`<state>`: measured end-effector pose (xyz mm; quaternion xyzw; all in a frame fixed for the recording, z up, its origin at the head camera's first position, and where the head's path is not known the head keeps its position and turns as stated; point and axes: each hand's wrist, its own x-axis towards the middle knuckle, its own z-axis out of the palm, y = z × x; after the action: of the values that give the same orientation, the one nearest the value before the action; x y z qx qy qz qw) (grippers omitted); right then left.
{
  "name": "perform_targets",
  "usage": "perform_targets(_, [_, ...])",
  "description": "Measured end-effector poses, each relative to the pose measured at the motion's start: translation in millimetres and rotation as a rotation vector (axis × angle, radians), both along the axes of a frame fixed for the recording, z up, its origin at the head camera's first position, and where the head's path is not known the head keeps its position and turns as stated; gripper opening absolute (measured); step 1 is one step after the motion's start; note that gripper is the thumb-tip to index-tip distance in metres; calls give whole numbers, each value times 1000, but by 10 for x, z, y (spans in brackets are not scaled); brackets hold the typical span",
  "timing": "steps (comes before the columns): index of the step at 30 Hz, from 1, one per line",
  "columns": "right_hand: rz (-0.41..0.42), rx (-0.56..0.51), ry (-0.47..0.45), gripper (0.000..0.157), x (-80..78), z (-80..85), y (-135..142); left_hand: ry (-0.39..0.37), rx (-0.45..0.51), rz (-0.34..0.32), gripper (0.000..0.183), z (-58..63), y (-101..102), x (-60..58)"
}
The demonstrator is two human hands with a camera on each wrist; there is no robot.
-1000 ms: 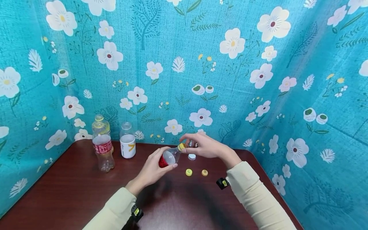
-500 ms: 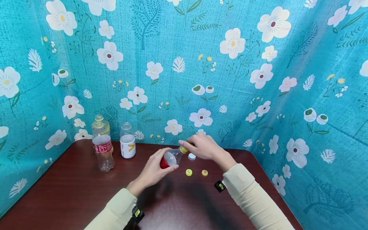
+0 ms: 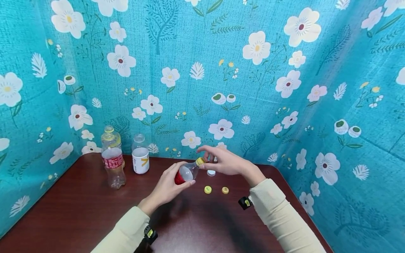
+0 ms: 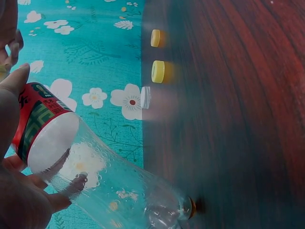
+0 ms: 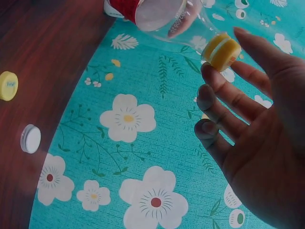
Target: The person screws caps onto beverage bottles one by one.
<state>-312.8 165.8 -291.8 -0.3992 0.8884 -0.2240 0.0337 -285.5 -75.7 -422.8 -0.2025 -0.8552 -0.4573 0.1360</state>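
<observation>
In the head view my left hand (image 3: 169,186) grips a clear plastic bottle (image 3: 191,170) with a red label, tilted so its neck points up and right. My right hand (image 3: 223,160) is at the neck, its thumb on the yellow cap (image 3: 200,161). The right wrist view shows the cap (image 5: 225,52) between thumb and fingers, a pale line dividing it from a second yellow band, while the lower fingers curl loosely beneath. From the left wrist, the red label (image 4: 43,117) sits within my curled fingers, and the clear bottle body (image 4: 124,176) slants down to the right.
A bottle with a pink label (image 3: 113,162) stands at the table's left back, overlapping another. Beside it is an open-necked bottle with a white label (image 3: 140,161). Two yellowish caps (image 3: 207,189) and a white cap (image 3: 211,173) lie on the dark table (image 3: 79,207). Flowered cloth (image 3: 196,70) surrounds it.
Half a second ago my right hand was rolled over the cap with its fingers covering it. It has turned back, showing the cap again, much as a second ago. The bottle has barely shifted.
</observation>
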Motion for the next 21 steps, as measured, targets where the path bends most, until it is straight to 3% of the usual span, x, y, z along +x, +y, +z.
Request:
perform_targets(9, [-31,-1,102,19,-12,-74,-62,1,-7,3,72,-2,9,15])
perform_targets(16, [-140,108,272,43,-26,-118,-91,7,-18,2,74,-4,18,32])
perform_targets(18, [-150,110,276,44,-26,-112,-71,9,-16,3,73,-7,12,28])
perform_targets(21, [-139,86,226,33,-7,-76,-35,14,-10,3,72,-9,-2,18])
